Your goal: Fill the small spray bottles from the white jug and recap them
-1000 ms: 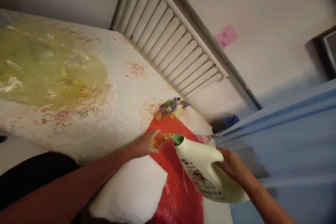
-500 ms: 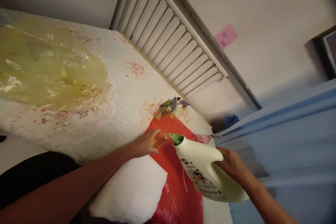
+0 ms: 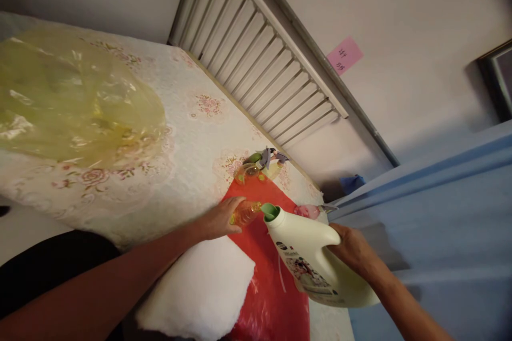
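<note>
My left hand (image 3: 224, 218) is closed round a small clear bottle (image 3: 245, 213) that looks yellow-orange over the red sheet. In my right hand (image 3: 352, 248) is the handle of a large cream jug (image 3: 306, 240) with a printed label. The jug is tilted, its green spout (image 3: 271, 211) pointing at the bottle's mouth. Spout and mouth nearly meet; whether they touch, or liquid runs between them, I cannot tell. Below both lies a shiny red plastic sheet (image 3: 276, 298). A pink spray bottle (image 3: 308, 211) lies partly behind the jug.
Several spray bottles (image 3: 264, 165) stand at the sheet's far end. A white fluffy pad (image 3: 200, 287) is near my left forearm. A yellow plastic bag (image 3: 80, 101) covers the left of the flowered tablecloth (image 3: 192, 144). Beyond are a radiator (image 3: 256, 58) and a blue curtain (image 3: 448, 213).
</note>
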`<act>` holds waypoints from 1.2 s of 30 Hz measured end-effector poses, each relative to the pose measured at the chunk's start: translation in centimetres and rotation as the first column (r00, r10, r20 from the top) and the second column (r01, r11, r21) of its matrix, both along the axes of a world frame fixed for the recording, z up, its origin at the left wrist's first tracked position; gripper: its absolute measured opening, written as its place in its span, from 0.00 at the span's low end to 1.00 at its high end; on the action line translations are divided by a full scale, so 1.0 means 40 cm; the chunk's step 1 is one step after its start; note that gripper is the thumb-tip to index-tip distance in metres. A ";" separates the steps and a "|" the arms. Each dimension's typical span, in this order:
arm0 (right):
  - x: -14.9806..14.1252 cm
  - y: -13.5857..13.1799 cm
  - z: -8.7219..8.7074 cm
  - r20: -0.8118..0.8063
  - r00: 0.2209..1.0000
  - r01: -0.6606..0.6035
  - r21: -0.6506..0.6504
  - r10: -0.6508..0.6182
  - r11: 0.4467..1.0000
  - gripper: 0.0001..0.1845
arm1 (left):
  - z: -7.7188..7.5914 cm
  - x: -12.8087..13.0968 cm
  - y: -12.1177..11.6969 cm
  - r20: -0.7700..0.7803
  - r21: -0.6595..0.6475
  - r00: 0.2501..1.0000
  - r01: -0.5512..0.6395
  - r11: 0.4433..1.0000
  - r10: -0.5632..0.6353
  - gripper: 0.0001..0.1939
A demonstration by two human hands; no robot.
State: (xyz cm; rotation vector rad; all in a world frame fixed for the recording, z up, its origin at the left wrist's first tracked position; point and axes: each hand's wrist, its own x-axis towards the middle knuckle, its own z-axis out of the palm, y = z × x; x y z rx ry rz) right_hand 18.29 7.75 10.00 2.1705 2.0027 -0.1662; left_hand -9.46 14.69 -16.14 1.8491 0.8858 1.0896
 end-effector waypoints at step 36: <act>-0.020 0.000 0.016 0.014 1.000 0.006 -0.014 -0.005 1.000 0.06 | 0.018 -0.005 -0.005 0.008 -0.026 1.000 0.009 1.000 -0.009 0.42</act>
